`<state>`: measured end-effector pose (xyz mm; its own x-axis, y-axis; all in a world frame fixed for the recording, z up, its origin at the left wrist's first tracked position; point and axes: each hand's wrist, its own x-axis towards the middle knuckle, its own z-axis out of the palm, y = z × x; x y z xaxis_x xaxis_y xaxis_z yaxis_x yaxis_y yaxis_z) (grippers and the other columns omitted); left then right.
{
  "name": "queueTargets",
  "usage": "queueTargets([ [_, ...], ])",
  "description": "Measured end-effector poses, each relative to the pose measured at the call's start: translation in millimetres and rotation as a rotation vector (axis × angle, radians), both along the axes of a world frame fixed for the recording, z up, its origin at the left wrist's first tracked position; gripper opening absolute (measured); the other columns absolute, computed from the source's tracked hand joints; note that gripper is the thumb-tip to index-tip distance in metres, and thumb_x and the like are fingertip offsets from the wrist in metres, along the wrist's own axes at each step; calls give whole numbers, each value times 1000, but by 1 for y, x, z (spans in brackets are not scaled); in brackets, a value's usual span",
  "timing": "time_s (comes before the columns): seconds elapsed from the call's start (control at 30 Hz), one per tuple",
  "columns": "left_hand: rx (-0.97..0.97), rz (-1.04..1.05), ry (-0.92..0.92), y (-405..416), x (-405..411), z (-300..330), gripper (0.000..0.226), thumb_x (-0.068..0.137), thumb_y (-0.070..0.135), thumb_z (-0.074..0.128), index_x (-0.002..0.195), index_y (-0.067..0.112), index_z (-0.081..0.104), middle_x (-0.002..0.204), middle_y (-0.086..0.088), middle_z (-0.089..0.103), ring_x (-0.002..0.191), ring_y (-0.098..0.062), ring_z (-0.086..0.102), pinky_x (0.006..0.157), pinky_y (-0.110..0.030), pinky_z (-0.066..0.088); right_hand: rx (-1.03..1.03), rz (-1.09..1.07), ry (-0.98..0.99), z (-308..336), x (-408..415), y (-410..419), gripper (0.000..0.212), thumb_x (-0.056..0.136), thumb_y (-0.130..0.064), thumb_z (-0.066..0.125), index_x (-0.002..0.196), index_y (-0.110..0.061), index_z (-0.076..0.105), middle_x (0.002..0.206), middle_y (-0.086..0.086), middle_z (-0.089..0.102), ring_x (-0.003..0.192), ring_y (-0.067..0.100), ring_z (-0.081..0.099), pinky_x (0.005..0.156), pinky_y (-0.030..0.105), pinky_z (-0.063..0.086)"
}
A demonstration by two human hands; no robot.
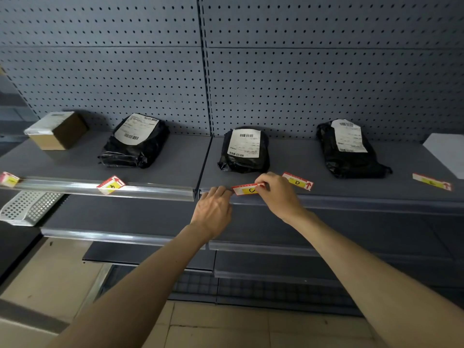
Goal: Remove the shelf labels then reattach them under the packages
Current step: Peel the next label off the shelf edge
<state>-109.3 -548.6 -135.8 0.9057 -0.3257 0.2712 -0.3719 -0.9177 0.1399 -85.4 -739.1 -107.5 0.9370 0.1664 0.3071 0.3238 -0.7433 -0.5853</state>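
Observation:
The red-and-yellow label marked C (247, 189) lies along the front rail of the grey shelf (351, 189), just below the middle black package (244, 149). My left hand (213, 209) pinches its left end and my right hand (277, 194) pinches its right end. Label D (297, 181) lies loose on the shelf to the right, label E (431, 182) farther right. Label B (111, 185) leans on the clear rail (155, 189) below the left black package (136, 141). Another label (8, 179) sits at the far left. A third black package (349, 146) lies at the right.
A cardboard box (57, 130) stands at the shelf's left end and a white sheet (447, 151) at its right end. A white plastic basket (27, 207) sits on the lower left shelf. Pegboard (226, 71) backs the shelves; more grey shelves run below.

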Motion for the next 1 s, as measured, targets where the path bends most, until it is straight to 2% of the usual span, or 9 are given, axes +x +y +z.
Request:
queueTargets([
  [0.1, 7, 1, 4, -1, 2, 2, 41, 92, 14, 47, 132, 12, 52, 132, -4, 56, 118, -23, 52, 100, -37, 45, -1, -17, -4, -1, 2, -1, 10, 92, -12, 60, 93, -11, 69, 89, 2, 65, 78, 16, 60, 67, 34, 51],
  [0.23, 10, 0, 15, -2, 2, 5, 39, 92, 13, 47, 129, 12, 54, 132, -3, 55, 114, -23, 51, 98, -38, 45, 3, -16, -7, -3, 5, 0, 9, 91, -12, 60, 91, -14, 69, 85, -3, 62, 74, 12, 57, 59, 24, 42],
  [0.47, 21, 21, -6, 0, 0, 3, 32, 92, 16, 46, 121, 11, 60, 120, -5, 57, 106, -24, 52, 94, -37, 47, -92, 32, 7, 0, 11, 7, 16, 93, -13, 54, 85, -16, 68, 84, -3, 58, 68, 15, 55, 53, 31, 37],
  [0.67, 11, -2, -14, 6, -4, 0, 33, 90, 14, 47, 120, 12, 61, 119, -4, 61, 105, -24, 53, 94, -36, 46, -217, 48, 27, 1, 15, 14, 19, 95, -12, 49, 88, -13, 67, 89, 3, 57, 76, 23, 57, 60, 31, 34],
  [0.9, -10, -17, -10, 8, -4, 0, 32, 91, 15, 50, 119, 12, 62, 121, -5, 61, 107, -25, 53, 94, -38, 47, -118, 41, -30, 8, 15, 17, 19, 94, -13, 48, 87, -12, 65, 85, 2, 55, 68, 18, 53, 52, 28, 31],
  [1.0, -33, -15, -13, 8, -4, -1, 31, 89, 14, 51, 118, 11, 63, 119, -5, 61, 105, -26, 54, 93, -39, 48, -181, 78, -29, 11, 14, 19, 19, 95, -13, 48, 87, -13, 65, 87, 2, 55, 69, 20, 55, 56, 31, 36],
])
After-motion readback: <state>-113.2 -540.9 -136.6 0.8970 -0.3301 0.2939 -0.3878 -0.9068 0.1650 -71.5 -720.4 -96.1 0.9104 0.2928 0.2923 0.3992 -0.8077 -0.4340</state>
